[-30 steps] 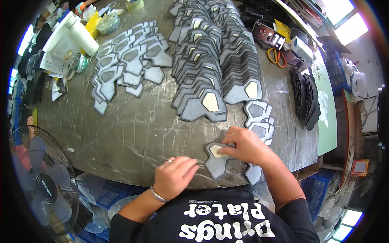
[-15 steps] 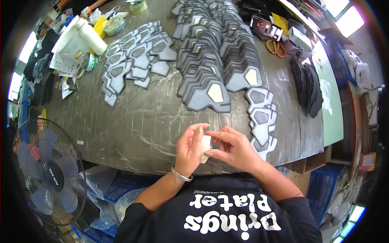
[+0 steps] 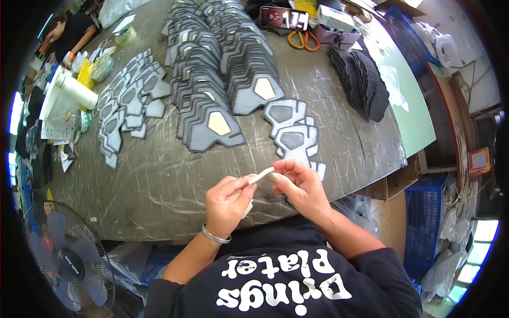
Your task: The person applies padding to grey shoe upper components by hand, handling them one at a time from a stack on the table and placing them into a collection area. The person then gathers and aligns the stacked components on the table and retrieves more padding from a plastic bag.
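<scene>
Between my hands, just over the table's near edge, is a thin cream-white pad [image 3: 261,175] seen edge-on. My left hand [image 3: 225,205] is closed on its lower left end, and more white material [image 3: 247,210] shows below the left fingers. My right hand [image 3: 298,188] pinches the pad's upper right end between thumb and fingers. Just beyond my right hand lies a short row of overlapping grey shaped panels [image 3: 293,139]. Farther off stand two long rows of stacked grey panels [image 3: 199,130], several with a cream pad [image 3: 219,123] on their face.
More grey panels [image 3: 129,95] are spread at the left. Black pieces [image 3: 360,85], orange-handled scissors [image 3: 304,40] and a phone [image 3: 283,19] lie at the far right. A white tumbler [image 3: 77,89], a fan [image 3: 69,259] and a co-worker [image 3: 74,29] are on the left.
The pad has gone from facing up to edge-on, with the right hand now at its upper end. My view has shifted right, so the table's contents appear farther left.
</scene>
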